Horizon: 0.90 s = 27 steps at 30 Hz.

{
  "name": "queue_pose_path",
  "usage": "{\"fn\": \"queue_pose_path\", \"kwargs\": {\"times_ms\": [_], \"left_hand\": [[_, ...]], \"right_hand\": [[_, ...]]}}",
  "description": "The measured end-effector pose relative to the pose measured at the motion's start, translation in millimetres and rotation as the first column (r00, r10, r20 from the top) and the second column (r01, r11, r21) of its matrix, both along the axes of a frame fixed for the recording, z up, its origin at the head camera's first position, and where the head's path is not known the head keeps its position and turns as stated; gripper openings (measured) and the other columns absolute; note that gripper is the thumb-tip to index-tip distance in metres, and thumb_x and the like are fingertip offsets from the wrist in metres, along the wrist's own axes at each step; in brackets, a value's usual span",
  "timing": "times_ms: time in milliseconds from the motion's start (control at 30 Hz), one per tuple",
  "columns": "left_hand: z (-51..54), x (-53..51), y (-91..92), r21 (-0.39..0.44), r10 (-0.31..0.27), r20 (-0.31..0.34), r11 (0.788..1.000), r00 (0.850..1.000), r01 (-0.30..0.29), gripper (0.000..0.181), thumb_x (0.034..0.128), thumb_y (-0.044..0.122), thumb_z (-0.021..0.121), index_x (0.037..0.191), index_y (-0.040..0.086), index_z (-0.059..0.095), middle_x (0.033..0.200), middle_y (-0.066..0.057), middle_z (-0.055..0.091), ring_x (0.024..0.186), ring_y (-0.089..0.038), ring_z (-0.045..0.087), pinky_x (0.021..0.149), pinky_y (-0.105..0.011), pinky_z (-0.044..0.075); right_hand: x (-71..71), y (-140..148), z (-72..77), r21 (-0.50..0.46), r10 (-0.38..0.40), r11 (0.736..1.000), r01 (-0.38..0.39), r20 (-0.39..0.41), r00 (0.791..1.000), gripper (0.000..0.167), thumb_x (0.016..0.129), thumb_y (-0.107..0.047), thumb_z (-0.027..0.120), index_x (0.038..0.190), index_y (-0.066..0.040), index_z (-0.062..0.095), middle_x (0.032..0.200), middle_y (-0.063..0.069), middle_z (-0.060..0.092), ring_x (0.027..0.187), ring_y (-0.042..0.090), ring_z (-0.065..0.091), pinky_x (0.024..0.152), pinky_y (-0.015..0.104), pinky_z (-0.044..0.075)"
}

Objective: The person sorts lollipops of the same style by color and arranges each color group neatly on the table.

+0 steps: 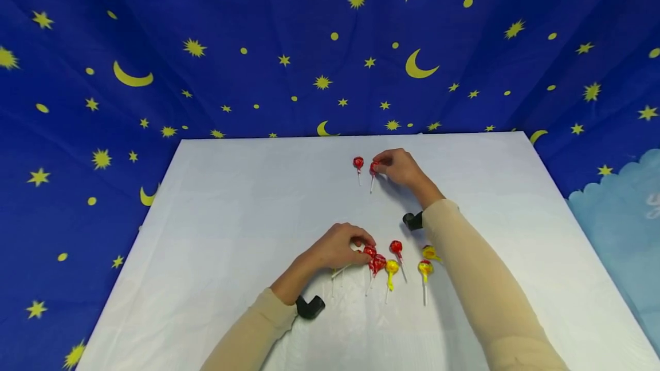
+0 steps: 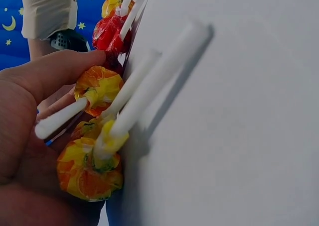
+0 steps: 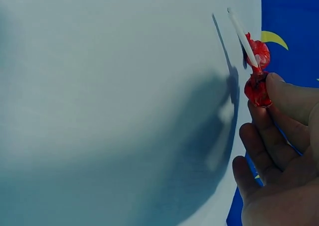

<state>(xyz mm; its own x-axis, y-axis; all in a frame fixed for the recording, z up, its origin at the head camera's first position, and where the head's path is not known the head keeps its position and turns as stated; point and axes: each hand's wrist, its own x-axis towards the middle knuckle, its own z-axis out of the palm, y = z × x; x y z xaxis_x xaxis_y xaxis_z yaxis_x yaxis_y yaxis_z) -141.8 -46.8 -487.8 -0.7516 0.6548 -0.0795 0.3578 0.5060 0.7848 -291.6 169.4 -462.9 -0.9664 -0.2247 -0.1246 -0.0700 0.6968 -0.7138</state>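
At the far side of the table, my right hand (image 1: 401, 167) pinches a red-wrapped lollipop (image 3: 257, 90) by its head, between thumb and fingertips, its white stick pointing toward the near side. Just left of it lies another red lollipop (image 1: 358, 161). Nearer the middle, my left hand (image 1: 337, 246) has thumb and fingers curled about a red lollipop (image 1: 369, 251) in a group. In the left wrist view, an orange-and-yellow lollipop (image 2: 102, 89) sits close under the thumb, its stick tilted out. Another orange-and-yellow lollipop (image 2: 89, 169) lies by the palm; the hand hides part of these.
Right of the left hand lie red lollipops (image 1: 396, 247) and yellow ones (image 1: 392, 268), (image 1: 425, 268). One more yellow lollipop (image 1: 430, 253) is beside the right sleeve. Black wrist devices (image 1: 310, 307) sit under both wrists. A blue star-and-moon cloth (image 1: 247, 85) rises behind the white table (image 1: 232, 199).
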Motion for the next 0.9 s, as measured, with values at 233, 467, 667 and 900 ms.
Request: {"fn": "queue_pose_path", "kwargs": {"times_ms": [233,467,667,900], "left_hand": [[2.6,-1.2,-0.4,0.002,-0.001,0.013,1.0,1.0,0.001,0.023,0.0825,0.024,0.077,0.105,0.021,0.073,0.095,0.015,0.064,0.09,-0.007,0.056,0.077,-0.023,0.045],[2.8,-0.6,-1.7,0.009,-0.007,0.027,1.0,1.0,0.006,0.023,0.0828,0.024,0.077,0.105,0.02,0.073,0.094,0.016,0.064,0.089,-0.006,0.056,0.076,-0.023,0.045],[-1.7,1.1,1.4,0.017,-0.017,0.031,1.0,0.999,0.016,0.022,0.0826,0.027,0.076,0.104,0.022,0.074,0.092,0.017,0.063,0.087,-0.005,0.055,0.072,-0.021,0.045],[1.7,0.9,-2.1,0.016,0.007,0.022,1.0,1.0,-0.008,0.022,0.0816,0.026,0.077,0.103,0.021,0.074,0.092,0.015,0.064,0.086,-0.007,0.056,0.072,-0.022,0.045]], "right_hand": [[-12.3,-3.6,5.8,0.046,0.0,0.999,0.0,-0.013,1.0,0.027,0.092,-0.019,0.066,0.116,-0.006,0.068,0.111,0.01,0.063,0.102,0.026,0.051,0.092,0.043,0.039],[-19.5,-5.6,5.9,0.039,0.002,0.999,-0.002,-0.009,1.0,0.027,0.091,-0.02,0.067,0.114,-0.007,0.069,0.113,0.011,0.063,0.103,0.026,0.051,0.092,0.044,0.04],[-20.3,-3.9,0.6,0.051,0.004,0.999,-0.004,0.003,1.0,0.026,0.091,-0.018,0.067,0.114,-0.006,0.069,0.115,0.011,0.063,0.108,0.027,0.051,0.096,0.045,0.039],[-24.0,-11.5,-2.4,0.039,0.051,0.998,-0.051,-0.019,0.999,0.027,0.091,-0.017,0.068,0.115,-0.005,0.068,0.113,0.011,0.064,0.107,0.027,0.053,0.096,0.045,0.039]]}}
